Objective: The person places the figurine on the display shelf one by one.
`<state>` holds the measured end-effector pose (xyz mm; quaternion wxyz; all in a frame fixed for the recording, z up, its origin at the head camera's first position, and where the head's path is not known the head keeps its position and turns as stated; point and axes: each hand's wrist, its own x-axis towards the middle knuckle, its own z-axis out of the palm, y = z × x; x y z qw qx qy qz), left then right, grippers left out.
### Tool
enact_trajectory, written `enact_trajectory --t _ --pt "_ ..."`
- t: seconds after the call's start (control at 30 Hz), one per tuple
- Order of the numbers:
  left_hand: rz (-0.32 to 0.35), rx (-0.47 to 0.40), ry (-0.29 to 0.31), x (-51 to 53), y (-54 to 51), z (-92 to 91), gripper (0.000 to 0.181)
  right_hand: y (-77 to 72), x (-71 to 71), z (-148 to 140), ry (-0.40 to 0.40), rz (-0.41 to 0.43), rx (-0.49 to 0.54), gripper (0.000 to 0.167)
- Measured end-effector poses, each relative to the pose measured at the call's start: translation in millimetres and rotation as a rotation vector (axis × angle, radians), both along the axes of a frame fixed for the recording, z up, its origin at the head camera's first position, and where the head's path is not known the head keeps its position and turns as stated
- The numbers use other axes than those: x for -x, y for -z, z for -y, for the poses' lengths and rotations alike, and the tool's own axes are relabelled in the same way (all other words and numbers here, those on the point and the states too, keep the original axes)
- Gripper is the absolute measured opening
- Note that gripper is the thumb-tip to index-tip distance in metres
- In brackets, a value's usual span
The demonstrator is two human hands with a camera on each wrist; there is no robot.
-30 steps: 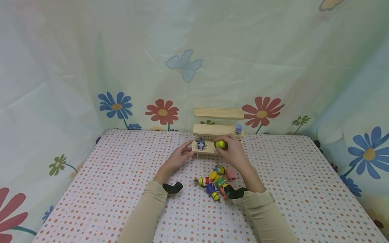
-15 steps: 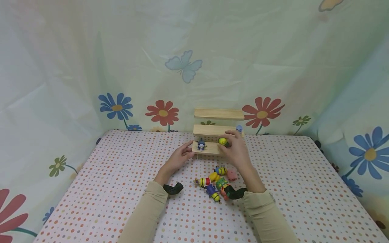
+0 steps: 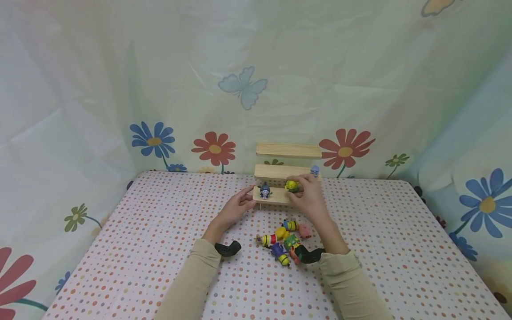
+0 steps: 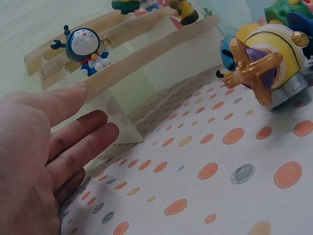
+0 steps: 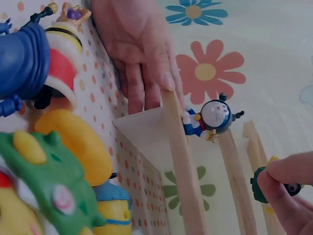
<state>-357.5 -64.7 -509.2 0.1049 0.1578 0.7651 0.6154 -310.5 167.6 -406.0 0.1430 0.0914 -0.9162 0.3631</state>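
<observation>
My right hand (image 3: 312,200) pinches a small yellow-and-green figurine (image 3: 291,186) above the lowest step of a three-step wooden display shelf (image 3: 276,196). In the right wrist view, the thumb and fingers (image 5: 281,171) close on its green part. At the shelf's left end is my left hand (image 3: 235,208). Its thumb (image 4: 68,100) touches the end of the lowest board, and the other fingers stretch out loosely below. A Doraemon figurine (image 4: 85,49) in a dark blue hood sits on that board. Farther along it stands a yellow figurine (image 4: 185,12), hidden by the right hand in the head view.
A pale blue figurine (image 3: 314,170) stands at the middle step's right end. Several figurines lie piled before the shelf, among them a yellow one with a red band (image 3: 269,239), a purple-and-yellow one (image 3: 279,253) and a pink one (image 3: 305,230). A flowered curtain (image 3: 240,120) hangs behind.
My right hand has moved slightly back and turned the figurine from lying sideways to having its yellow part up. The left hand has stayed at the shelf's end.
</observation>
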Motion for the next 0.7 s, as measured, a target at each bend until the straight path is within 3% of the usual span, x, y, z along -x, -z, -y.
enact_trajectory --t 0.2,0.43,0.7 --pt "0.025 -0.002 -0.006 0.1 0.5 0.2 0.064 7.9 0.6 6.5 0.027 -0.059 -0.114 0.046" --pt "0.020 0.010 -0.010 -0.3 0.1 0.0 0.064 15.0 3.9 10.7 0.042 -0.041 -0.220 0.046" --pt "0.014 0.013 -0.009 0.6 0.4 -0.6 0.064 21.1 6.8 15.5 0.053 -0.008 -0.199 0.044"
